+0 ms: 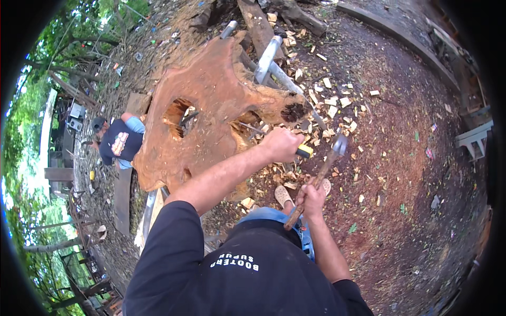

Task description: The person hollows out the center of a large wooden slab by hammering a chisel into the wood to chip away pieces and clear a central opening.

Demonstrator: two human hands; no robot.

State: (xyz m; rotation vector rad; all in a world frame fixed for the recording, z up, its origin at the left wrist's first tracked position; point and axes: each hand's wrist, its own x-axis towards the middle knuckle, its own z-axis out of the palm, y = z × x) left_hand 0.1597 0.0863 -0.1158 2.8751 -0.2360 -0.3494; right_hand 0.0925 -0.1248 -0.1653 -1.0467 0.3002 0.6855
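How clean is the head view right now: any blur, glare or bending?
Head view: soft shade light, no hard shadows; strong fisheye bending and black corners at the rim; hammer head slightly motion-blurred; left hand and wood slab sharp; sky at left blown out.

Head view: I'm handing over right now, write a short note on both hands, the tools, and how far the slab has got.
Left hand: fist closed on a yellow-ended chisel handle, its front end hidden, at the edge of the reddish wood slab.
Right hand: gripping the wooden-handled hammer, head raised beside the chisel end.
Slab: rests on metal supports; one hole runs through it, another hollow lies near the chisel.
Done: many chips on the ground.
Left: the edge at the chisel looks rough.
Another person crouches beyond the slab.
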